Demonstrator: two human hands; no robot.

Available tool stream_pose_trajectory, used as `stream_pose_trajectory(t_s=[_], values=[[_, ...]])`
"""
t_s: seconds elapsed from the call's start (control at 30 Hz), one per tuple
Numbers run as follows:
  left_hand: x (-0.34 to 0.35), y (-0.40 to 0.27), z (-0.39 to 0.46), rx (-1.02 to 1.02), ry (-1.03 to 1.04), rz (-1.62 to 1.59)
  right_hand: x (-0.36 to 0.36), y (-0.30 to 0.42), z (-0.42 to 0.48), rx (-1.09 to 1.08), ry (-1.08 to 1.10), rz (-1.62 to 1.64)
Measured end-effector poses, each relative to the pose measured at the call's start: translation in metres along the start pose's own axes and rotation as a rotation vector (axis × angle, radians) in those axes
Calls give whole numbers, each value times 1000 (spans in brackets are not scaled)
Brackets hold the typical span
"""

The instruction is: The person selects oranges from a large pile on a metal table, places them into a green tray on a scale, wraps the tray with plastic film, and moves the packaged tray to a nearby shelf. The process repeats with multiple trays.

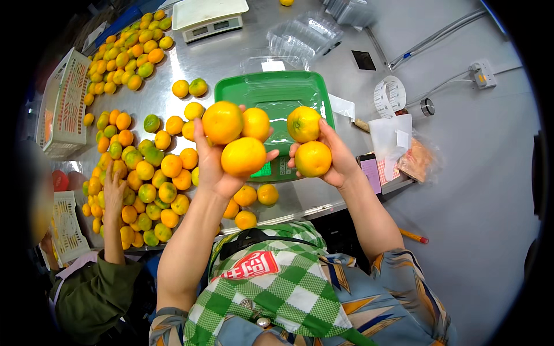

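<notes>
Three mandarin oranges [243,156] rest in my left hand [216,168], its palm turned up and fingers curled round them. Two more mandarins [313,158], one above the other in the picture, are gripped by my right hand [335,160]. Both hands are raised over a digital scale with a green tray [320,86]; its green display is partly hidden by my left fingers. A clear plastic container [277,112] appears to lie in the tray, partly covered by the fruit. To the left spreads a large group of orange and green mandarins [147,193].
Another person's hand [114,190] reaches into the mandarins at left, beside plastic baskets [65,108]. A white scale [207,11] and clear containers [303,36] stand further back. At right are a label roll [389,96], a phone [369,173] and a wall socket [482,74].
</notes>
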State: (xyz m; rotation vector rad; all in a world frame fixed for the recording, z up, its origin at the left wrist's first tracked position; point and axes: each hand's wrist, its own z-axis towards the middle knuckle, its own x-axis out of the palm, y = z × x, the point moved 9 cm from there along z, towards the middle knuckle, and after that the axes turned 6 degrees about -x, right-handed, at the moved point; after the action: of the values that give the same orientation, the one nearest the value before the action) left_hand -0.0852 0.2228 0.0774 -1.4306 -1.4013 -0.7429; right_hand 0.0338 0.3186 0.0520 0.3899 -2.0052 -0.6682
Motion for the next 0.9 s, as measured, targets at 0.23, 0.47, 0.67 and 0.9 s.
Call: stream_pose_trajectory(t_s=[0.23,0.47,0.67,0.9], values=[[-4,-4,48,105,-155,196,-29,13,-1,-26,-169,-15],[-22,-17,67,332,-194,411,-29,40,1,-186,16,119],[-20,-22,62,444,-288,681,-38,56,-1,-361,-189,-140],[-5,-16,48,803,-426,1427,-66,71,12,-622,-366,-937]])
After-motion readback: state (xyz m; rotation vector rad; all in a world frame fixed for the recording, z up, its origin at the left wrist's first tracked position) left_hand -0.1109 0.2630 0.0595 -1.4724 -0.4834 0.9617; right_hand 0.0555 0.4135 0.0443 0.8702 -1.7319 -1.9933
